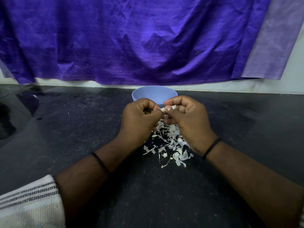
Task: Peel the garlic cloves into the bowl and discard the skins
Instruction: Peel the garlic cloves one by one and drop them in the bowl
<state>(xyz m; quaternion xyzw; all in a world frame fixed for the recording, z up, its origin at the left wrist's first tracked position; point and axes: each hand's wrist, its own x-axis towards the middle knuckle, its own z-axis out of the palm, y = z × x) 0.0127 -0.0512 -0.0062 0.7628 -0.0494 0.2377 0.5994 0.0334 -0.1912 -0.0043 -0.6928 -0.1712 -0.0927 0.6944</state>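
Note:
A garlic clove (164,109) is pinched between both hands just in front of a light blue bowl (154,94). My left hand (139,117) holds it with curled fingers and thumb. My right hand (189,119) pinches it from the other side, thumb and forefinger on the skin. Most of the clove is hidden by my fingers. A pile of white garlic skins (171,145) lies on the dark counter under and behind my hands. The inside of the bowl is partly hidden by my hands.
The dark speckled counter (74,129) stretches to both sides. A purple cloth (131,38) hangs on the wall behind the bowl. A striped white sleeve (28,201) shows at the lower left. Dark bands circle both wrists.

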